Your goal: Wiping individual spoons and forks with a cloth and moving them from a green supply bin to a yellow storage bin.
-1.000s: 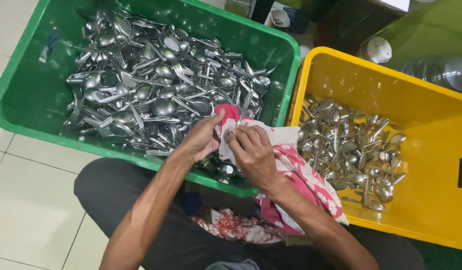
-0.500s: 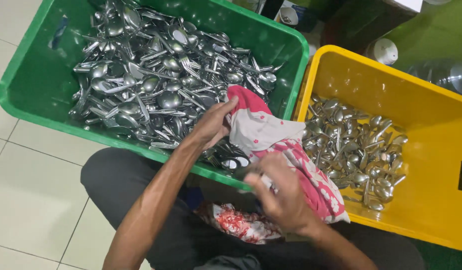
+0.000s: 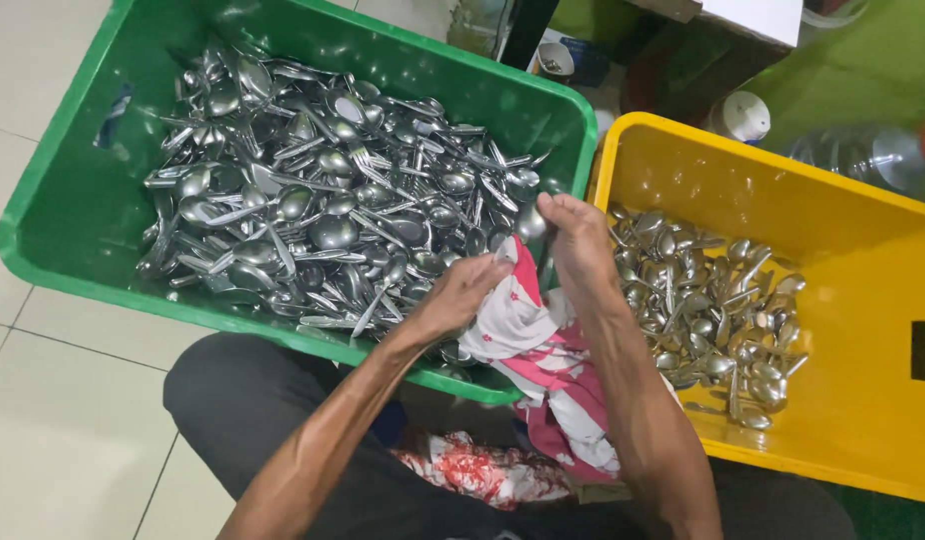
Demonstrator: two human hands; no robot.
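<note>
Judged step: wiping cutlery dry with the cloth (image 3: 528,335) between two crates. Best done with the cloth bunched tight around one piece, over the crate rims, so nothing drops.

Green crate (image 3: 43,215): heaped with steel spoons (image 3: 323,220) and forks. Yellow crate (image 3: 863,400): smaller pile. Cloth: white and pink, rumpled, draped over the green rim. Left hand (image 3: 458,295) pinches its edge; right hand (image 3: 578,245), fingers pressed together, grips its top. Any spoon inside: cannot tell.

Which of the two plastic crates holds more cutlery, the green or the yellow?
The green crate on the left: its cutlery pile covers most of its floor, while the yellow crate holds a smaller heap of spoons with bare yellow around it.
</note>
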